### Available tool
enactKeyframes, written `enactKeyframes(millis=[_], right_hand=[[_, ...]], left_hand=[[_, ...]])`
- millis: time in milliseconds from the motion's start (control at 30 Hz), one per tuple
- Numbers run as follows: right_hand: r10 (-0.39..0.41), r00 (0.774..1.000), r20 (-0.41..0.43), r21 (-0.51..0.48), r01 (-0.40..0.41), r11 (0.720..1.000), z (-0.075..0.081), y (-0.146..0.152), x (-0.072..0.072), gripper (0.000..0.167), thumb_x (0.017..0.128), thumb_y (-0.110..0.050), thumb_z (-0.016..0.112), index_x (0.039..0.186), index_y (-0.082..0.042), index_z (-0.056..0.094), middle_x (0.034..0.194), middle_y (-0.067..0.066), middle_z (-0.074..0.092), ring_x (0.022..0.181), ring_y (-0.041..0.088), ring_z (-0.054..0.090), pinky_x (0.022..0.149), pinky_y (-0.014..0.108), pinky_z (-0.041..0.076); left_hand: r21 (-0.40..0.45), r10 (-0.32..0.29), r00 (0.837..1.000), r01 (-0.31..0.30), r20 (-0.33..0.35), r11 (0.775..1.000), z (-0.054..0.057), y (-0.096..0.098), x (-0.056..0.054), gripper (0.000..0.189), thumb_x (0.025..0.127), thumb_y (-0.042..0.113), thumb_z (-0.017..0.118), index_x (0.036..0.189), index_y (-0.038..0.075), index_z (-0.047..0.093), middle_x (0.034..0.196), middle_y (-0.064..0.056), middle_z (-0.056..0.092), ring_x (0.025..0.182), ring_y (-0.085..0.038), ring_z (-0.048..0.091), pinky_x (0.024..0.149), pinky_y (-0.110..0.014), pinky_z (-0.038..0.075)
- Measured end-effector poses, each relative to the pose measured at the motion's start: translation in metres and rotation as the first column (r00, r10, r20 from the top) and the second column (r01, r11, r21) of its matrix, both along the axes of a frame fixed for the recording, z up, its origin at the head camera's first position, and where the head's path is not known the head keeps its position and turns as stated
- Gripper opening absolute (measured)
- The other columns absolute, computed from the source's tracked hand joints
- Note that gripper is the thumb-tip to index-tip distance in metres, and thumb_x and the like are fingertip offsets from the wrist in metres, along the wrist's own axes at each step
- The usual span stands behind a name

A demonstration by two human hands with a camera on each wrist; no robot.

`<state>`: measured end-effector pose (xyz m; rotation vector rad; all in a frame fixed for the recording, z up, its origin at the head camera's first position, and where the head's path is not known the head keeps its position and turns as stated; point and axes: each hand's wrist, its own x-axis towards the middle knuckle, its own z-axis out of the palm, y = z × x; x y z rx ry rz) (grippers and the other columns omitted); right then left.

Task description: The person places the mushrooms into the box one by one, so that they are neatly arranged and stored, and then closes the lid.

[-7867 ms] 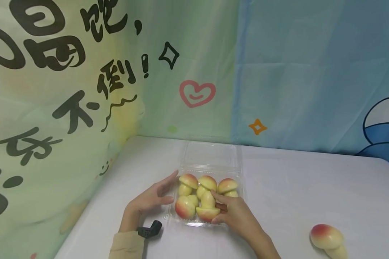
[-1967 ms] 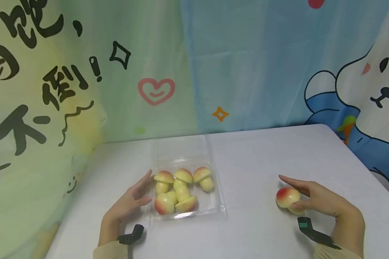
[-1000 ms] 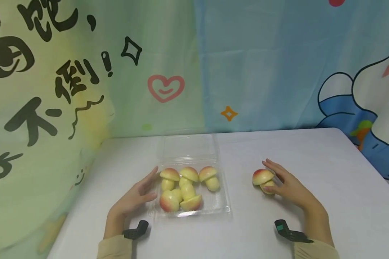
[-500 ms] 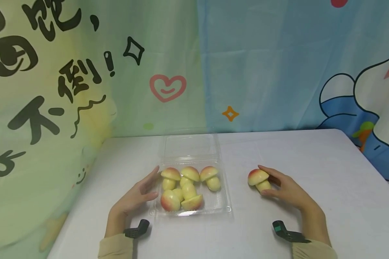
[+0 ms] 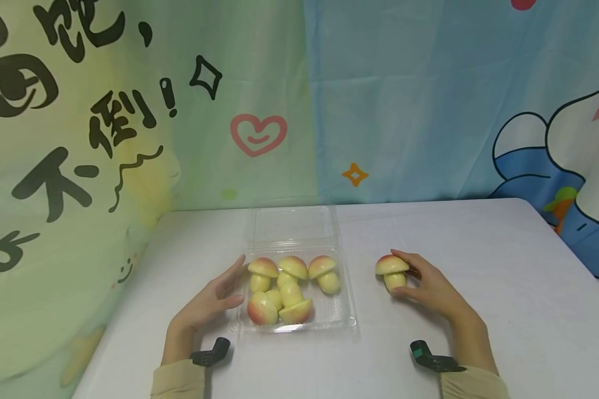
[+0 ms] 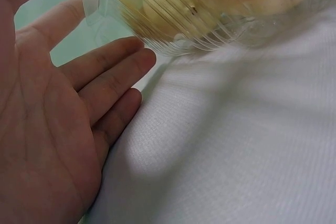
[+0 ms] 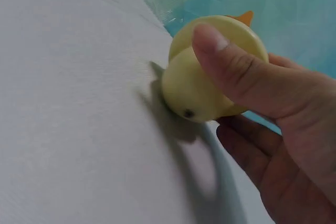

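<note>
My right hand pinches a toy mushroom with a red-and-yellow cap and pale yellow stem, thumb on its near side. In the right wrist view the mushroom's stem end, with a dark spot, faces the camera close over the tabletop. My left hand rests at the left side of an open clear plastic clamshell box, fingers relaxed. Inside the box are several like mushrooms, three in the back row and two in front. In the left wrist view straight fingertips lie right at the ribbed box wall.
The box's clear lid lies folded back toward the rear of the white table. A printed curtain hangs behind and to the left. Dark wrist cameras are strapped to both wrists.
My right hand has gone from the box to the lone mushroom at the right, gripped it, and brought it leftward, turning it cap-up. The left hand has stayed beside the box.
</note>
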<state>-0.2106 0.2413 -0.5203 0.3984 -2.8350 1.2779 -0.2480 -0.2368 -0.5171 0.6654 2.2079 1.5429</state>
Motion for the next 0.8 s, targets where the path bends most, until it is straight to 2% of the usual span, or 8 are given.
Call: enactKeyframes(millis=[67,100,167,433,500,567,667,800], right_hand=[[0.013,1.0,0.017,-0.001,-0.013,1.0,0.0034,0.0005,0.0018,0.086,0.074,-0.03,0.08,0.146,-0.007,0.036,0.139,0.015,0.046,0.129,0.028,0.045,0.101,0.004,0.033],[0.016,1.0,0.026,0.002,-0.016,1.0,0.0049,0.0009,0.0028,0.087,0.074,-0.03,0.08,0.146,-0.007,0.035,0.14,0.015,0.045,0.129,0.035,0.043,0.101,0.002,0.031],[0.029,0.999,0.022,-0.008,-0.029,1.0,0.0058,0.0019,0.0035,0.088,0.074,-0.03,0.08,0.146,-0.007,0.035,0.141,0.016,0.043,0.13,0.037,0.042,0.094,-0.006,0.022],[0.022,1.0,0.004,-0.002,-0.022,1.0,-0.0014,0.0007,-0.0017,0.084,0.075,-0.028,0.079,0.144,-0.006,0.037,0.142,0.017,0.045,0.129,0.035,0.044,0.096,-0.003,0.027],[0.001,1.0,0.018,0.01,-0.001,1.0,-0.0023,-0.0003,-0.0025,0.084,0.074,-0.028,0.08,0.144,-0.007,0.038,0.142,0.016,0.046,0.129,0.034,0.045,0.1,0.004,0.033],[-0.018,0.999,0.038,0.023,0.017,1.0,-0.0027,-0.0008,-0.0029,0.085,0.073,-0.029,0.081,0.144,-0.009,0.038,0.143,0.015,0.045,0.13,0.033,0.046,0.104,0.016,0.039],[-0.036,0.997,0.065,0.031,0.034,0.999,-0.0017,-0.0018,-0.003,0.086,0.073,-0.028,0.081,0.144,-0.009,0.038,0.144,0.015,0.045,0.13,0.034,0.046,0.105,0.036,0.039],[-0.048,0.995,0.085,0.022,0.046,0.999,0.0013,-0.0028,-0.0028,0.086,0.073,-0.027,0.081,0.144,-0.008,0.038,0.144,0.017,0.044,0.13,0.036,0.046,0.104,0.044,0.039]], left_hand=[[-0.004,0.001,1.0,-0.001,0.0,1.0,0.0005,0.0001,0.0004,0.081,0.089,0.017,0.065,0.153,0.025,0.016,0.158,-0.011,0.022,0.147,-0.028,0.015,0.105,-0.002,0.017],[-0.007,0.001,1.0,-0.001,0.0,1.0,0.0006,0.0,0.0006,0.081,0.089,0.017,0.064,0.153,0.025,0.016,0.158,-0.011,0.022,0.147,-0.029,0.015,0.105,-0.001,0.017],[-0.014,0.004,1.0,-0.004,-0.004,1.0,0.0005,-0.0002,0.0008,0.081,0.089,0.018,0.064,0.153,0.025,0.016,0.158,-0.011,0.022,0.147,-0.029,0.015,0.105,-0.002,0.016],[-0.015,0.0,1.0,0.0,-0.017,1.0,-0.0011,-0.0016,0.001,0.08,0.09,0.017,0.064,0.153,0.024,0.016,0.157,-0.012,0.024,0.147,-0.03,0.015,0.105,-0.002,0.016],[-0.008,-0.001,1.0,0.001,-0.014,1.0,-0.0015,-0.0016,0.0008,0.081,0.089,0.016,0.064,0.154,0.022,0.015,0.157,-0.012,0.024,0.147,-0.03,0.015,0.105,-0.002,0.016],[-0.008,-0.001,1.0,0.001,-0.013,1.0,-0.0019,-0.0016,0.0006,0.081,0.089,0.016,0.064,0.154,0.019,0.015,0.157,-0.012,0.024,0.147,-0.03,0.015,0.105,-0.002,0.017],[-0.014,-0.001,1.0,0.001,-0.014,1.0,-0.0026,-0.0015,0.0001,0.081,0.09,0.017,0.064,0.154,0.018,0.014,0.157,-0.011,0.023,0.147,-0.029,0.015,0.105,-0.002,0.016],[-0.017,-0.002,1.0,0.002,-0.022,1.0,-0.0032,-0.0015,-0.0012,0.08,0.09,0.017,0.064,0.153,0.025,0.015,0.158,-0.012,0.021,0.147,-0.028,0.015,0.105,-0.002,0.016]])
